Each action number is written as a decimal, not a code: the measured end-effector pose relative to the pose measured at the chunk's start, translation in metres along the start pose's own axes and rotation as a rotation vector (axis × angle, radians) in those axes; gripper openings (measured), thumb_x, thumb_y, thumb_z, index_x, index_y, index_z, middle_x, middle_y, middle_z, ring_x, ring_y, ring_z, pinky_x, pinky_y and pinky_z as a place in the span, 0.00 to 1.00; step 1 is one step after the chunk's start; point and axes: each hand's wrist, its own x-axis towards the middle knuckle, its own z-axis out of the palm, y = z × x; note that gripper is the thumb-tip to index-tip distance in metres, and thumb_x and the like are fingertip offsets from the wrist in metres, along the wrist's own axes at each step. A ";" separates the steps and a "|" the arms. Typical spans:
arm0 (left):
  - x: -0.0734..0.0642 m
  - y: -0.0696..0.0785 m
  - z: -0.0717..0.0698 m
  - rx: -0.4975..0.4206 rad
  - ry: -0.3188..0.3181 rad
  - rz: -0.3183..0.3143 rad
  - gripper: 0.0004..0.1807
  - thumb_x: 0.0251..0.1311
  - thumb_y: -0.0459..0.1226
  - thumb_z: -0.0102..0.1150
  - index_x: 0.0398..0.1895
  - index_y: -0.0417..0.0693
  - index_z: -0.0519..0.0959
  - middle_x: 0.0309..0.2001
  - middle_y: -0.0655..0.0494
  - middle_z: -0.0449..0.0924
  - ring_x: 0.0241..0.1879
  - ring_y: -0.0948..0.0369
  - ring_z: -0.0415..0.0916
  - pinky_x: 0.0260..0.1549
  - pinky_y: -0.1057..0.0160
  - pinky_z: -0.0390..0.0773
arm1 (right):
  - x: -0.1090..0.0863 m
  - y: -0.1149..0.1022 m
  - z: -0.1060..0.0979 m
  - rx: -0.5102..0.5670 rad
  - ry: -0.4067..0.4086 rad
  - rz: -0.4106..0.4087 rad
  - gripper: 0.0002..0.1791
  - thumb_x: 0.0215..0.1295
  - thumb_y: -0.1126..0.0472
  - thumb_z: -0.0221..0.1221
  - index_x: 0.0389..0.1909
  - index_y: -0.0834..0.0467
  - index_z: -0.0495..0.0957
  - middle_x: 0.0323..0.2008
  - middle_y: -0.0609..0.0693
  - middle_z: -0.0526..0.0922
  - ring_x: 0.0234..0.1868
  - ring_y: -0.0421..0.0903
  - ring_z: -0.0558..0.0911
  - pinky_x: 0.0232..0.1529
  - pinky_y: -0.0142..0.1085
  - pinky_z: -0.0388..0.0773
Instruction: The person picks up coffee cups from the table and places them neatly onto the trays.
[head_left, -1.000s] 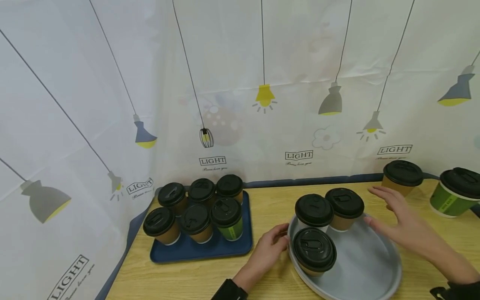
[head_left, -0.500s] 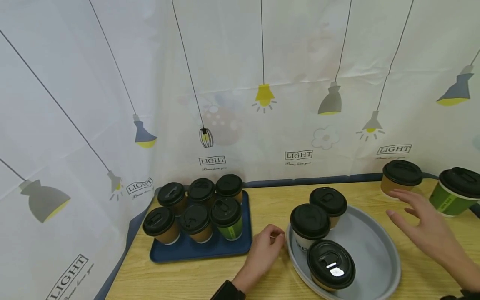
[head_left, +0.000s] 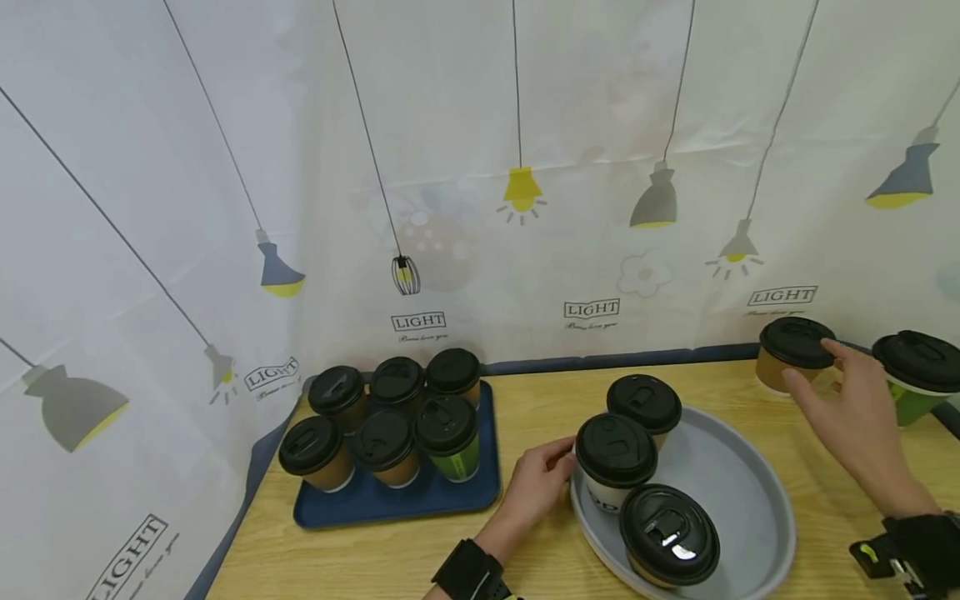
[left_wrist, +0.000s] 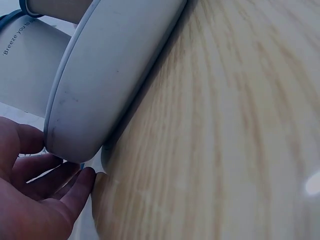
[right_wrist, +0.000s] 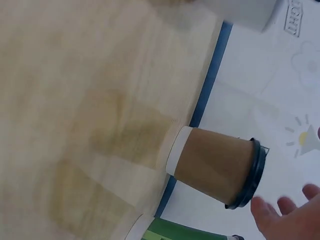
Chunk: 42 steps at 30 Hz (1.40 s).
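Observation:
A round grey tray carries a white paper cup and two brown-sleeved ones, all with black lids. My left hand holds its left rim; the left wrist view shows curled fingers at the tray's side wall. Over at the back right, my right hand reaches beside a brown-sleeved coffee cup, thumb and fingers spread around its near side. In the right wrist view this cup stands upright on the table, and the fingertips are close to its black lid.
A blue rectangular tray on the left holds several lidded cups in two rows. One green cup stands right of my right hand, partly hidden by it. A white printed cloth hangs behind the wooden table.
The round tray has turned, carrying its cups round counterclockwise. My left hand came off the rim and touches it again. My right hand has left the tray and moved right to the brown-sleeved coffee cup.

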 end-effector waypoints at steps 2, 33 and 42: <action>-0.001 -0.001 -0.002 -0.001 -0.005 -0.005 0.21 0.79 0.44 0.51 0.70 0.50 0.77 0.62 0.54 0.81 0.62 0.56 0.79 0.58 0.56 0.78 | 0.009 0.001 0.003 -0.004 -0.007 0.007 0.44 0.77 0.51 0.57 0.78 0.74 0.50 0.72 0.81 0.51 0.71 0.80 0.54 0.60 0.76 0.57; 0.000 0.001 -0.001 -0.052 0.008 -0.038 0.20 0.78 0.44 0.54 0.67 0.52 0.79 0.62 0.59 0.81 0.64 0.62 0.76 0.62 0.60 0.75 | 0.055 0.032 0.043 -0.051 -0.043 0.323 0.56 0.72 0.43 0.57 0.82 0.63 0.33 0.76 0.75 0.35 0.70 0.85 0.50 0.66 0.75 0.54; -0.002 -0.002 -0.001 -0.055 0.014 -0.040 0.20 0.78 0.43 0.53 0.67 0.51 0.79 0.61 0.59 0.82 0.63 0.62 0.77 0.62 0.60 0.75 | 0.055 0.024 0.039 -0.072 -0.046 0.306 0.53 0.72 0.45 0.56 0.82 0.64 0.36 0.75 0.76 0.37 0.67 0.85 0.55 0.63 0.76 0.59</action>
